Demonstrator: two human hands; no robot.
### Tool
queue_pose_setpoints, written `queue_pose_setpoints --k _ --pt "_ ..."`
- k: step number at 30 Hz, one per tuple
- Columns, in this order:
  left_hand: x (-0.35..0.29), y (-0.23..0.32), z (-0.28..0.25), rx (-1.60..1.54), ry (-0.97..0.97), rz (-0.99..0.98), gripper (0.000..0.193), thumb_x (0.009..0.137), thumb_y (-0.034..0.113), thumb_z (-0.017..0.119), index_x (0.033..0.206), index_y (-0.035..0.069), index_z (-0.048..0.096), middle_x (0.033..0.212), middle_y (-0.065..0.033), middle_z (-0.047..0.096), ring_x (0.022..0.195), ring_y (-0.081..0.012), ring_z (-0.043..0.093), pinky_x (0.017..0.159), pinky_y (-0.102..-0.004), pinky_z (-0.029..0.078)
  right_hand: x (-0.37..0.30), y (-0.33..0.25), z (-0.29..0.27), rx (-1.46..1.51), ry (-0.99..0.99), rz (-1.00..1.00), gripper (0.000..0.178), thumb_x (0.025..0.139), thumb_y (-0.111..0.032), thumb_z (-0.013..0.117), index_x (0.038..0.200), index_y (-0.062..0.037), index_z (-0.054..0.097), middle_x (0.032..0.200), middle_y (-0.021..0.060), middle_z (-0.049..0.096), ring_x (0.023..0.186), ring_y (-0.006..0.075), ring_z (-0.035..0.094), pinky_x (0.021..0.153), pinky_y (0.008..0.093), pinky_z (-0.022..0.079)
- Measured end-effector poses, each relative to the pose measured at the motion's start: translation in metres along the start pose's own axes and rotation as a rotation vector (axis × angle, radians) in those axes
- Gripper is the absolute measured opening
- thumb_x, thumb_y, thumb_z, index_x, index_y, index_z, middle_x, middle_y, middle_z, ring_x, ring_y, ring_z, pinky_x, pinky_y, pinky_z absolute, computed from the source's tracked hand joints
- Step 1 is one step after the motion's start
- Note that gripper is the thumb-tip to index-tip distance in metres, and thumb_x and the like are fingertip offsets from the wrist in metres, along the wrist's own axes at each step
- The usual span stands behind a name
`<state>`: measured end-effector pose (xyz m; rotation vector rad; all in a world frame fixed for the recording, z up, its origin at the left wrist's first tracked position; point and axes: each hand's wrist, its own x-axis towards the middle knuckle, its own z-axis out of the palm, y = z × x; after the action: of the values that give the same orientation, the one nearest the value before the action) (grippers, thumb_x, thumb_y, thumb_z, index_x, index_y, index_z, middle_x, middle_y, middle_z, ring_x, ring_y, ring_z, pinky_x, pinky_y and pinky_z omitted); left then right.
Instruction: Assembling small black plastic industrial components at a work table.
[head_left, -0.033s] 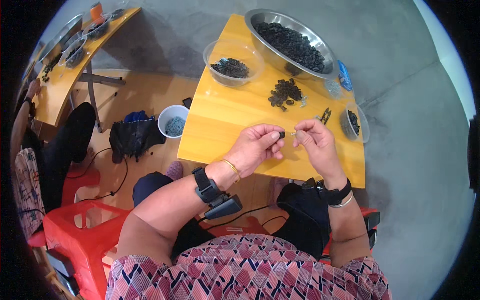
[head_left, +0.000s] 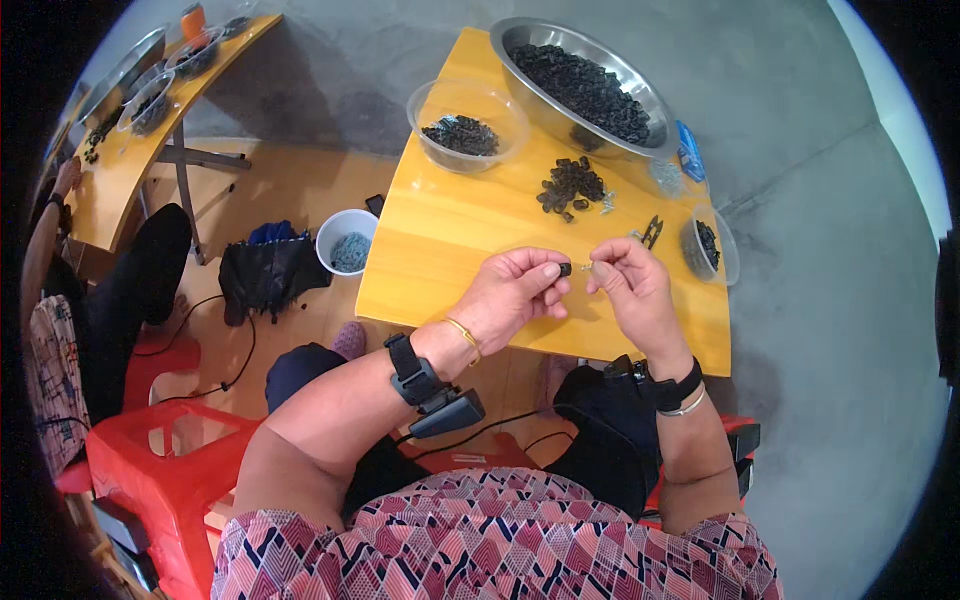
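Over the near part of the yellow table [head_left: 430, 260], my left hand [head_left: 515, 288] pinches a small black plastic piece [head_left: 565, 269] between thumb and fingers. Facing it, my right hand [head_left: 635, 290] is closed on a tiny shiny metal piece [head_left: 587, 268], too small to make out fully. The two pieces are close together, with a slight gap between them. Beyond my hands lies a loose heap of black plastic pieces [head_left: 570, 186], with a few small metal bits [head_left: 607, 203] at its right side. A dark slim hand tool [head_left: 652, 232] rests just past my right hand.
A steel basin [head_left: 655, 135] heaped with black pieces stands at the back. Clear plastic bowls [head_left: 425, 105] [head_left: 728, 262] flank the heap. On the floor at left are a white bucket [head_left: 325, 245] and a red stool [head_left: 170, 440]. Another person's hand [head_left: 68, 178] is at a second table.
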<state>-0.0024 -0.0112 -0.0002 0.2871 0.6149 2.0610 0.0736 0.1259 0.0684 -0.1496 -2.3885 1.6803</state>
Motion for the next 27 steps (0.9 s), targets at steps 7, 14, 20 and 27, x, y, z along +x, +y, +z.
queue_pose_setpoints --k 7,14,20,27 --pt "0.000 0.002 0.002 0.021 0.011 -0.026 0.014 0.086 0.009 0.045 0.093 0.000 0.052 0.075 -0.0065 0.056 0.061 -0.0133 0.054 0.059 -0.0266 0.049 -0.001 0.005 0.005 -0.214 0.027 -0.108 0.008 0.081 -0.002 0.051 0.088 -0.0003 0.048 0.076 0.0009 0.049 0.066 0.0067 0.048 0.060 0.0185 0.040" --pt "0.000 0.001 -0.002 0.027 -0.004 -0.023 0.015 0.086 0.011 0.046 0.093 0.000 0.053 0.073 -0.0072 0.057 0.059 -0.0141 0.054 0.058 -0.0266 0.049 0.002 0.001 0.012 -0.425 0.098 -0.275 0.007 0.074 0.003 0.052 0.080 -0.0011 0.050 0.069 0.0088 0.052 0.060 0.0167 0.053 0.055 0.0256 0.042" --pt "0.001 -0.002 -0.004 0.010 -0.025 0.017 0.013 0.085 0.010 0.049 0.092 0.002 0.055 0.074 -0.0052 0.057 0.060 -0.0121 0.052 0.055 -0.0247 0.046 -0.002 -0.003 0.017 -0.447 0.103 -0.294 0.007 0.074 0.003 0.052 0.079 -0.0011 0.050 0.069 0.0100 0.052 0.060 0.0192 0.054 0.055 0.0264 0.043" --pt "0.000 -0.001 -0.003 0.110 -0.003 0.050 0.014 0.082 0.008 0.053 0.095 0.003 0.056 0.082 -0.0023 0.057 0.066 -0.0085 0.050 0.056 -0.0222 0.044 -0.005 0.011 0.018 -0.259 0.111 -0.203 0.004 0.076 0.000 0.053 0.079 -0.0006 0.050 0.068 0.0052 0.052 0.060 0.0097 0.049 0.053 0.0220 0.040"
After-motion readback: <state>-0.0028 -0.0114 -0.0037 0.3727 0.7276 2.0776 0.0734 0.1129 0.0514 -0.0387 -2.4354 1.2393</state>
